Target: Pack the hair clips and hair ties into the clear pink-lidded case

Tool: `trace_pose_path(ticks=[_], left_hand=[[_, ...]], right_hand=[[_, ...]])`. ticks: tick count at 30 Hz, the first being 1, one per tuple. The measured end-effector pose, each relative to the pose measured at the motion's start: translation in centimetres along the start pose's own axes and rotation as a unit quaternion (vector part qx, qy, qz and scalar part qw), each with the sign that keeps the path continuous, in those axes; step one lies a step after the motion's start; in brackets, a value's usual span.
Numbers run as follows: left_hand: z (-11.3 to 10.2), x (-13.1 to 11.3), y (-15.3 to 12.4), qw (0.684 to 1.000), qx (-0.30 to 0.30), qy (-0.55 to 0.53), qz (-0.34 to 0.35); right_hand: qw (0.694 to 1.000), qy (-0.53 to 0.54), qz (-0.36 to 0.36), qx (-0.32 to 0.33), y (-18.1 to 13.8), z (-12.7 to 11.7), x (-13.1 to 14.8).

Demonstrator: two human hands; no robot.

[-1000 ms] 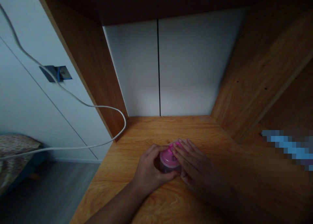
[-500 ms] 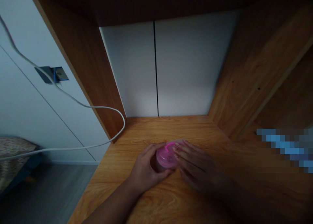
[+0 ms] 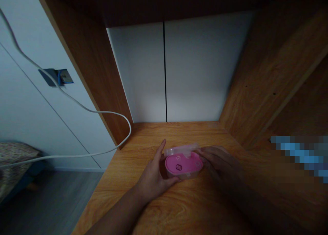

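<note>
Nearest, L hand [image 3: 152,180] is spread in a wide C round the left end of an oval pink-topped plastic container [image 3: 173,161], thumb along the near wall and index raised at the far side, prob. to brace it w/o covering the top; R hand [image 3: 222,163] has its fingers bunched at the right end, by the clear flap [image 3: 180,149], but can't tell if they pinch it or just rest (too dark). Container sits on the wood desktop [image 3: 143,135], betw. both hands, prob. b/c the flat surface takes its weight. Beyond, white cable [image 3: 130,127] loops at left, white back panel [image 3: 194,74] behind.
</note>
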State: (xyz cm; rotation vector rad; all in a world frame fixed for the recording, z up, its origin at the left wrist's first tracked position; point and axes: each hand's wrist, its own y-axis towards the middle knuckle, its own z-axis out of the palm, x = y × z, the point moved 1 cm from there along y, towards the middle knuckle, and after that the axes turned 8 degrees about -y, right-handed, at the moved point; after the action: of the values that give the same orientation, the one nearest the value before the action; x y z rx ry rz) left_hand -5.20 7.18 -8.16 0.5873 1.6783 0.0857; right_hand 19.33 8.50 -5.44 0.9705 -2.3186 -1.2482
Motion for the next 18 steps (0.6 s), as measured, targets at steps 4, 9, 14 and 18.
trace_pose_path(ticks=[4,9,14,18], left_hand=[[0.0,0.0,0.0,1.0,-0.002,-0.007,-0.007],[0.1,0.2,0.0,1.0,0.012,-0.01,0.002],[-0.3,0.5,-0.1,0.999,0.022,0.028,-0.014],[-0.7,1.0,-0.2,0.994,0.013,0.11,-0.016]], right_hand=[[0.999,0.008,0.039,0.035,-0.3,0.4,0.0],[0.986,0.038,0.097,0.133,-0.7,1.4,0.0],[0.967,0.112,0.116,0.199,-1.0,1.9,-0.2],[0.967,0.127,0.109,0.194,-1.1,1.8,-0.5]])
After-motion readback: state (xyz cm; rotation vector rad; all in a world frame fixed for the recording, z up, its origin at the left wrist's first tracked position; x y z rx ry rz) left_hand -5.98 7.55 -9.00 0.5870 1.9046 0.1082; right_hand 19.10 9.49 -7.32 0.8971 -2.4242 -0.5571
